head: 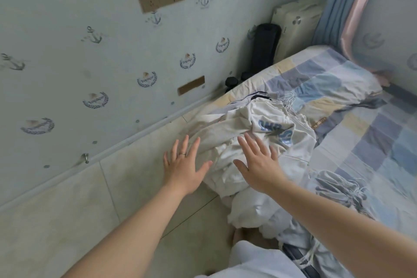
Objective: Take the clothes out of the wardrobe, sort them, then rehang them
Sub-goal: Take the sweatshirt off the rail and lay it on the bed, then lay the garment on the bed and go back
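Head view: a heap of pale clothes (228, 133) is seen lying on the near edge of the bed (372, 133) and spilling toward the tiled floor (90, 210). A white top printed in blue lettering (277, 130) lies uppermost, and a cluster of white hangers (290, 99) shows at the far side. Both hands are held flat and wide open, with fingers straight and spread and nothing gripped. The left hand (184, 169), a ring on one finger, is at the heap's left edge, and the right hand (259, 167) is over its middle. Whether either palm touches cloth cannot be told. The garments are judged light, soft and limp. They would likely sag and slide apart if lifted as a bundle, and the hangers may be snagged on one another. A single piece is best taken at the shoulders or collar, or by a hanger hook where one is attached.
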The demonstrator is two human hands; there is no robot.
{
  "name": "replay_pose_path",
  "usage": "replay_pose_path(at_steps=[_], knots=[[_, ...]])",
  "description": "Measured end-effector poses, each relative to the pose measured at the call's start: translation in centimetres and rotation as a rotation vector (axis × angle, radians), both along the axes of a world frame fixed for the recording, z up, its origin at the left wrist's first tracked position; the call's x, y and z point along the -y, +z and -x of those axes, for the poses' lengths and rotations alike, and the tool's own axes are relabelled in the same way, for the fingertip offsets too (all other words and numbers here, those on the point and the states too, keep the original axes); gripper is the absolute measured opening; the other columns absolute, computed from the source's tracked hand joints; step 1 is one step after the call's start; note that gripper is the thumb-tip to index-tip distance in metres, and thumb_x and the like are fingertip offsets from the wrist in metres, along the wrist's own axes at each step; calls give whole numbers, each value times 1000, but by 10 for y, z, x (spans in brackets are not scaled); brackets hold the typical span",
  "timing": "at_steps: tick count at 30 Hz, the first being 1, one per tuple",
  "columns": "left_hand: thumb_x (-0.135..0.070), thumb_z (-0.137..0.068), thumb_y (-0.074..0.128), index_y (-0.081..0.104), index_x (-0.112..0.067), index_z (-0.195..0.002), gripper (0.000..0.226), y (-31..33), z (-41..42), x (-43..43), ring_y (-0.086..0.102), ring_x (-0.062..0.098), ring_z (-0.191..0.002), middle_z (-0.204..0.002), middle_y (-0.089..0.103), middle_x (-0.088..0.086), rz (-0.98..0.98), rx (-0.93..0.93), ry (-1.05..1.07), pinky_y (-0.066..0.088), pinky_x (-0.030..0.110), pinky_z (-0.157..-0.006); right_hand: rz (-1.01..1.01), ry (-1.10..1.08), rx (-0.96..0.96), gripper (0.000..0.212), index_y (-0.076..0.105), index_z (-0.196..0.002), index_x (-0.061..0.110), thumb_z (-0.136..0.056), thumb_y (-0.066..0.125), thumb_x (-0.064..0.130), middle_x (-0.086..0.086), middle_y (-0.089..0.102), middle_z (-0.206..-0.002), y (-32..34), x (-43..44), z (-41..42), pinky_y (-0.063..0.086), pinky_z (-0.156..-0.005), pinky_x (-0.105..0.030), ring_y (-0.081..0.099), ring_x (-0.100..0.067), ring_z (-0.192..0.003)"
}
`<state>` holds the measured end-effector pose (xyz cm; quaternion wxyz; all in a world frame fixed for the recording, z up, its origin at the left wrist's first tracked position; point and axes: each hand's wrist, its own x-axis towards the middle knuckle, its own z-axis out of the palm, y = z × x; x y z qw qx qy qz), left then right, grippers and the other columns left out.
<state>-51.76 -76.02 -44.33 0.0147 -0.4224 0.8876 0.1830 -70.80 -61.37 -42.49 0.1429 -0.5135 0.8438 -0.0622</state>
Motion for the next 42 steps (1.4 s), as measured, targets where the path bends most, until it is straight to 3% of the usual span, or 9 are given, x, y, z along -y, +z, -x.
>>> replay_pose_path(at_steps=[14,25,33,42], knots=[[-84,-76,12,1,-45,-155,89,12,-168,-113,-11,21,-153,-168,-7,-6,-3,20,220,-2,56,-120,-42,282,6,67,-9,-153,37,-98,19,61,9,-7,-164,7,-72,-156,-3,-119,-53,-7,-22,-150],[-76,-90,28,1,-43,-156,79,53,-269,-239,-10,21,-153,-168,-5,-5,175,34,415,-2,54,-121,116,565,-21,68,-7,-154,35,-98,20,60,9,-5,-164,38,-150,-225,-1,-120,-53,-7,-22,-151],[-79,-85,18,3,-43,-156,81,140,-354,-301,-9,20,-153,-168,-1,-6,389,-12,568,-2,55,-121,320,752,-8,68,-5,-154,34,-96,15,62,9,-3,-164,104,-172,-308,-2,-120,-52,-4,-22,-151],[-77,-87,12,5,-40,-157,79,301,-470,-359,-9,21,-153,-168,0,-5,789,87,687,0,56,-121,711,993,2,66,-4,-155,34,-98,11,63,8,1,-164,245,-167,-439,2,-120,-54,0,-22,-151]])
